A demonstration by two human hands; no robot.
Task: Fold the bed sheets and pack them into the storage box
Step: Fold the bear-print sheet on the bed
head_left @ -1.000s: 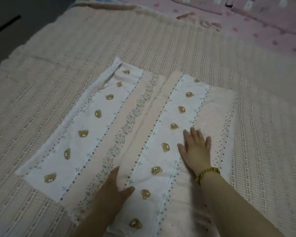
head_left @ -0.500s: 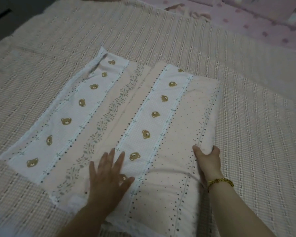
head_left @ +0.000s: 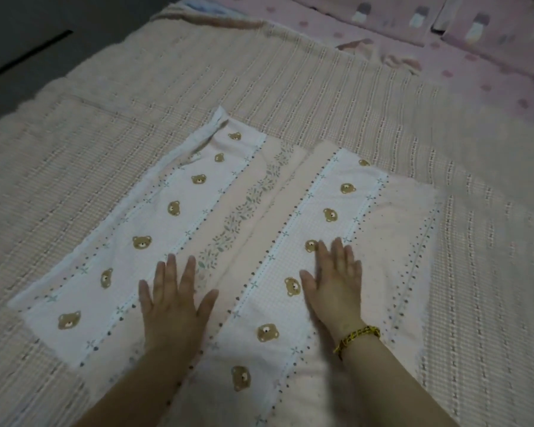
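Note:
A folded bed sheet [head_left: 228, 217] with pink and white stripes, brown bear faces and a leaf band lies flat on the bed. A folded layer covers its right half, its edge running down the middle. My left hand [head_left: 174, 300] rests palm down with fingers spread on the left part, beside the leaf band. My right hand [head_left: 336, 278], with a yellow bracelet at the wrist, lies flat with straight fingers on the right layer, next to a bear face. No storage box is in view.
A beige woven blanket [head_left: 290, 87] covers the bed under the sheet on all sides. Pink patterned bedding [head_left: 444, 41] lies at the back right. The bed's left edge and a dark floor [head_left: 28, 41] show at the upper left.
My right hand left the sheet's right edge, which it gripped, and now lies flat on the right layer. My left hand slid forward and left, still flat on the sheet.

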